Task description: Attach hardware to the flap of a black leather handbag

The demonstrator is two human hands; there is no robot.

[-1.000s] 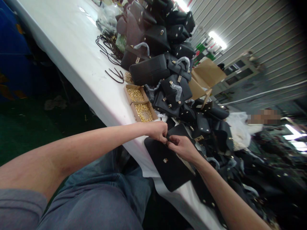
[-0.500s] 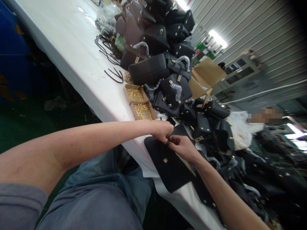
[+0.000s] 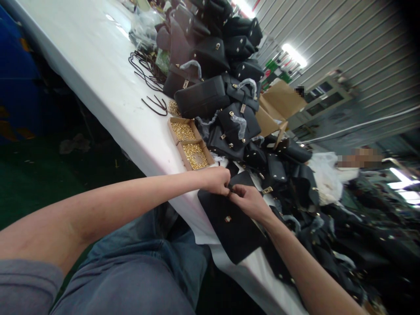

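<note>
Meeting at the edge of the black panel (image 3: 236, 236), left hand (image 3: 217, 180) and right hand (image 3: 251, 202) are pinching it, apparently adjusting it, the next move needing steadiness.

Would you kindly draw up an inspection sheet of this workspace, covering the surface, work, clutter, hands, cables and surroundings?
Surface: white table, slanting across the view.
Work: black panel with a small metal fitting; two small boxes of gold pieces nearby.
Clutter: black bags heaped beyond the boxes; clear plastic and dark cords on the table.
Hands: left hand and right hand close together at the panel's upper edge; anything between their fingertips is too small to tell.
Cables: no certain power cable seen; a pale line in the background could be pipe or cable.
Surroundings: open cardboard box behind the bags, lit lamp, green floor.
</note>
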